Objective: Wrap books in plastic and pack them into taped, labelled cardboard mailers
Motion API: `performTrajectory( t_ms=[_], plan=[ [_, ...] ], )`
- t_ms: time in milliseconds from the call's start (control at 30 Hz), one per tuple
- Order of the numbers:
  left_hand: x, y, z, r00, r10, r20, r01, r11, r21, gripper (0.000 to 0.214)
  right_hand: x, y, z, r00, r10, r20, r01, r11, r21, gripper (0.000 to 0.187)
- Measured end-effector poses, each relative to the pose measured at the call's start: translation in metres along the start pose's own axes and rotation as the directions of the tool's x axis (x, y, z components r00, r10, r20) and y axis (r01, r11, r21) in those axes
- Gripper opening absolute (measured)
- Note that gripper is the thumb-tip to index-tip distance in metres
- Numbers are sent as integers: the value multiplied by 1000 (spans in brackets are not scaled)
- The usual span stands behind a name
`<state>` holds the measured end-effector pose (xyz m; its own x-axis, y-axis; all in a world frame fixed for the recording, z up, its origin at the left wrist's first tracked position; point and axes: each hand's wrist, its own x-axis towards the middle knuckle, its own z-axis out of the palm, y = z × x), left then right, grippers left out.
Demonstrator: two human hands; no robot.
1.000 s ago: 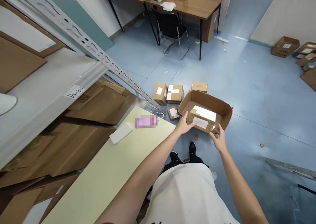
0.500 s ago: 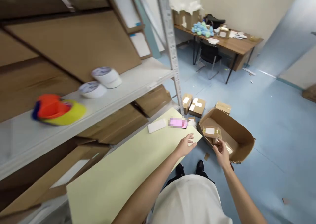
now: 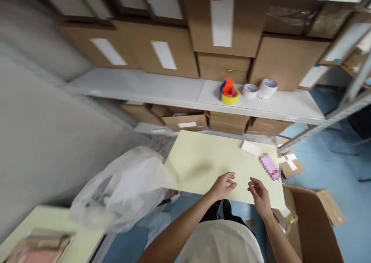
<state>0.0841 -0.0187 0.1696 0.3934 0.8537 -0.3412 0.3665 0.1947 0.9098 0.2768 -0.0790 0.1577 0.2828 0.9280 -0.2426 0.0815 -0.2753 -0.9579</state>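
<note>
Over the front part of the pale yellow tabletop (image 3: 199, 158) hover both hands, fingers apart. My left hand (image 3: 223, 185) is loosely curled and holds nothing. Close by on its right, my right hand (image 3: 259, 193) is also empty, fingers slightly bent. Beyond the right hand lies a pink, phone-like object (image 3: 269, 167), blurred out by pixels. A flat white rectangular item (image 3: 250, 148) rests near the table's far edge. Below the table's right end stands an open cardboard box (image 3: 314, 220) with a small taped parcel (image 3: 285, 218) inside.
A grey shelf (image 3: 171, 86) behind the table bears large cartons (image 3: 162, 46), white tape rolls (image 3: 268, 88) and an orange-and-yellow tape dispenser (image 3: 230, 93). A translucent plastic bag (image 3: 124, 189) bulges at the left. Another table (image 3: 26, 220) stands at lower left. A metal post (image 3: 344, 108) rises at right.
My view has swung left, from the floor and desk to the shelf and table. My right hand has come from above the cardboard box to over the tabletop.
</note>
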Motion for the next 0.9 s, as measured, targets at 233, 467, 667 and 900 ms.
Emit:
performTrajectory(
  t_ms=[233, 467, 667, 900],
  plan=[
    [-81, -46, -27, 874, -121, -471, 68, 989, -129, 42, 37, -8, 69, 898, -45, 437, 80, 995, -64, 51],
    [-165, -80, -36, 674, -168, -720, 28, 979, -203, 52, 14, -11, 144, 648, -42, 761, 189, 976, -108, 50],
    [-230, -110, -53, 586, -240, -774, 81, 968, -239, 54, -17, -12, 199, 300, 126, 946, 374, 897, -238, 49],
    [-330, -155, -94, 491, -300, -818, 92, 951, -294, 57, -87, -7, 302, 188, 93, 978, 483, 858, -174, 50]
  ],
)
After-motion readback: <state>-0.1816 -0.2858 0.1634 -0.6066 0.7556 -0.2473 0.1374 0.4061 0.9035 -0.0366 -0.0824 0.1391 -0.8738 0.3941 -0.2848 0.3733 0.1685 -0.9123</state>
